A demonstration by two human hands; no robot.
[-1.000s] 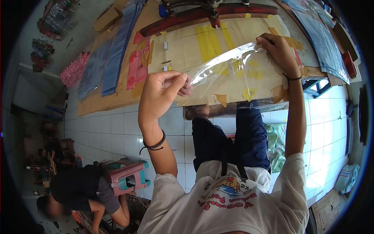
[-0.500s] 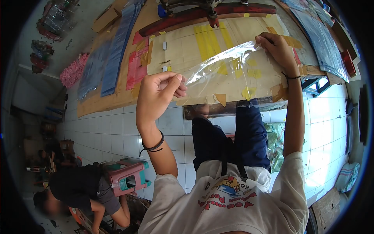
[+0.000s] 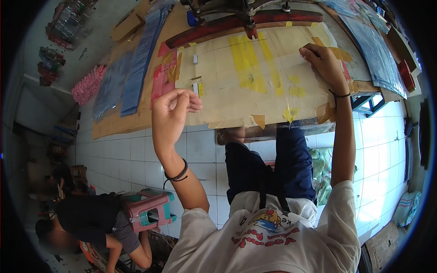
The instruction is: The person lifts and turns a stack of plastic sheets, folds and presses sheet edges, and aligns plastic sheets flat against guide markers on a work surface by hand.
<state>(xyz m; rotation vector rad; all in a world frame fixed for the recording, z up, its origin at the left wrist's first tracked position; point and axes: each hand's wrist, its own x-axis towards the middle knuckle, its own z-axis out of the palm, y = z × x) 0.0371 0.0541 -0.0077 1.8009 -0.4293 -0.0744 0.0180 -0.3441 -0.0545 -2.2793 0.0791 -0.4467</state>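
My left hand (image 3: pixel 172 111) is raised over the near left edge of a tan work board (image 3: pixel 218 107), its fingers curled toward the thumb. My right hand (image 3: pixel 324 66) is over the board's right side, thumb and forefinger pinched together. Clear film between the hands cannot be made out now, so what either pinch holds is uncertain. Yellow tape strips (image 3: pixel 248 63) run across the board, and brown tape (image 3: pixel 325 113) marks its near right corner. Small white blocks (image 3: pixel 195 87) sit near its left edge.
A red curved bar (image 3: pixel 282 17) on a black metal frame spans the board's far side. Blue plastic sheets (image 3: pixel 141 63) lie to the left, more plastic sheets (image 3: pixel 373 54) to the right. Another person (image 3: pixel 91 218) bends low beside a pink and green stool (image 3: pixel 148 211).
The shiny clear film stretched between my hands no longer shows its glare. My left hand has moved left and slightly down; my right hand has dropped slightly.
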